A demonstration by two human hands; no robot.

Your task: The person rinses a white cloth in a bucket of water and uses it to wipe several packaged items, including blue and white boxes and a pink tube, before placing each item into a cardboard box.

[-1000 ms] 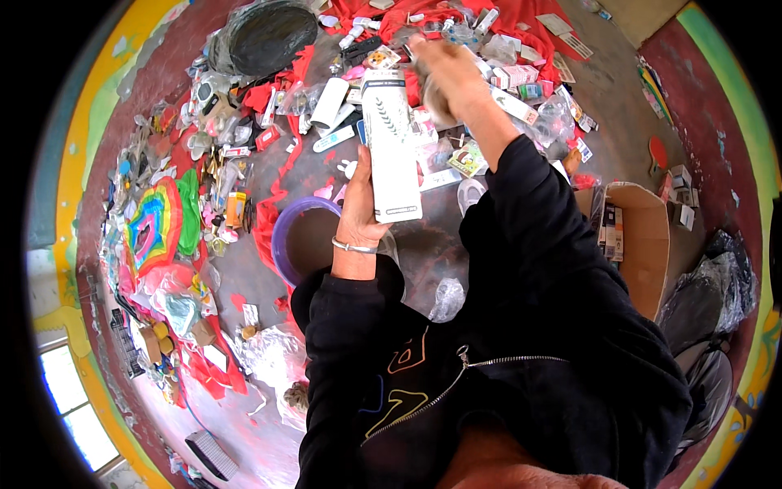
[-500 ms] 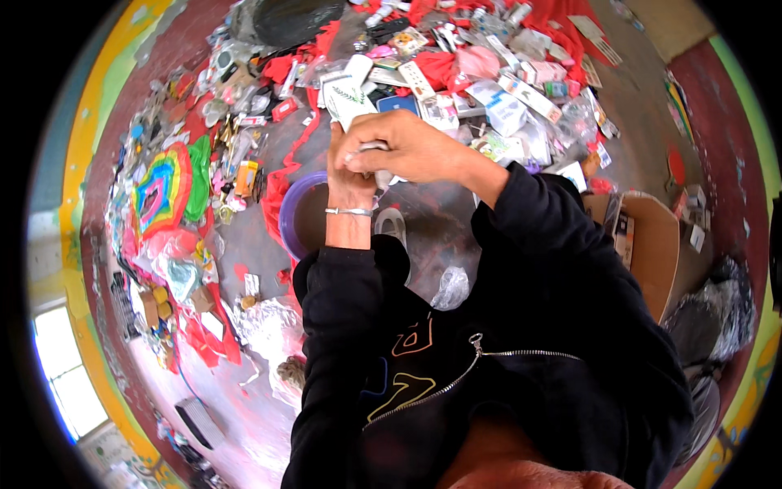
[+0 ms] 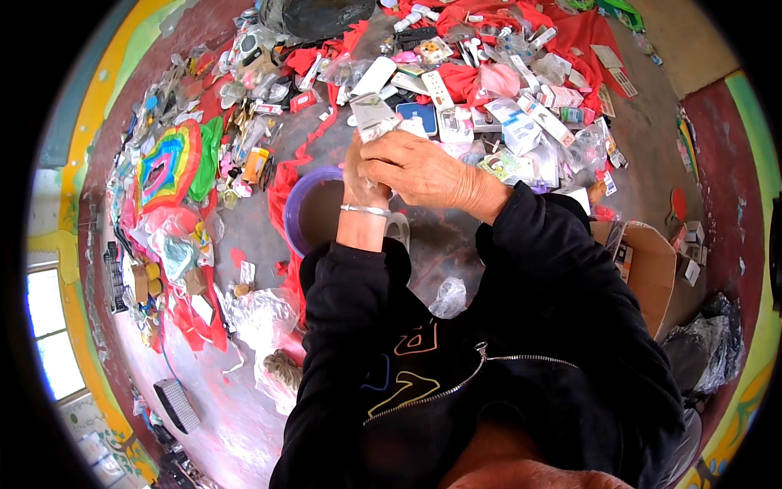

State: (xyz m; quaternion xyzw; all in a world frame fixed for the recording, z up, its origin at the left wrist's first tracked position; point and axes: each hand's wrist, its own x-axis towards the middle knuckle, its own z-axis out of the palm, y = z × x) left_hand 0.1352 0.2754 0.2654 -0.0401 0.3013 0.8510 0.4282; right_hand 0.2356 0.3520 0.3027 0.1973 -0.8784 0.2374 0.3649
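My left hand [image 3: 364,178], with a metal bangle at the wrist, is closed around the lower part of a small white-and-grey carton [image 3: 372,112]. Across it lies my right hand [image 3: 428,171], its bent fingers gripping the carton's near end. The fingertips of both hands are partly hidden behind the right hand's knuckles. Below and to the left of the hands stands a purple-rimmed bucket [image 3: 293,213]; its inside looks greyish brown. Just beyond the carton lie a white box [image 3: 374,77] and a dark blue box [image 3: 418,118] in a heap.
Mixed litter, small boxes and red cloth [image 3: 582,41] spread over the far floor. A rainbow-coloured piece [image 3: 169,167] lies left beside green plastic. An open cardboard box [image 3: 652,273] stands at my right. Crumpled clear plastic [image 3: 450,297] lies between my legs; a black basin [image 3: 318,16] is at the back.
The carton has turned in my hands: its white side with a green leaf print no longer shows, and a greyish face does. My right hand has shifted slightly, staying against the left.
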